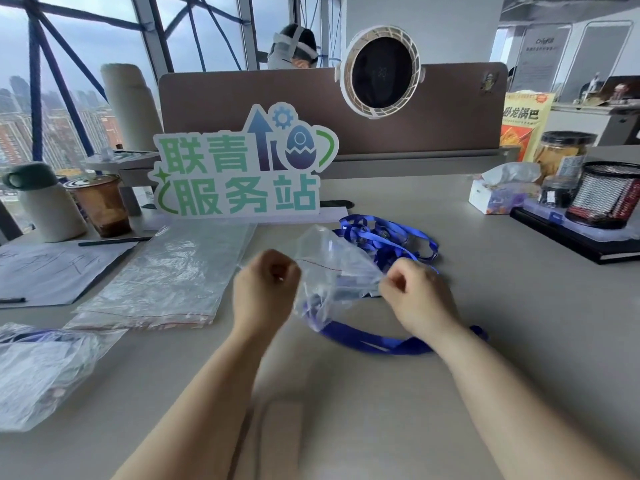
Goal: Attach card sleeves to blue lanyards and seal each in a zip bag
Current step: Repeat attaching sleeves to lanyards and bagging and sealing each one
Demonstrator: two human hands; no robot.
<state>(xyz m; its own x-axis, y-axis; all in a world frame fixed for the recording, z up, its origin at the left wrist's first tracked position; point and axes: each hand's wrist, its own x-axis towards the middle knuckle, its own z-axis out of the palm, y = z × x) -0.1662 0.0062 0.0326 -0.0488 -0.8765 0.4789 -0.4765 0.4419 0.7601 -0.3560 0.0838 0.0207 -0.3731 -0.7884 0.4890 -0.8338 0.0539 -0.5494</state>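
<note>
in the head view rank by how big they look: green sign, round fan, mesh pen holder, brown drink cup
1. green sign
2. round fan
3. mesh pen holder and brown drink cup: look alike, frame edge cuts the holder, so unranked

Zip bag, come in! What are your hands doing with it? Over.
Left hand and right hand each pinch an end of the zip bag. Blue lanyard partly inside, loop hanging out. Nothing in the way.

Clear glossy plastic zip bag (pixel 332 271) — blue woven cloth lanyard (pixel 367 341) — smooth matt grey table (pixel 519 323).
</note>
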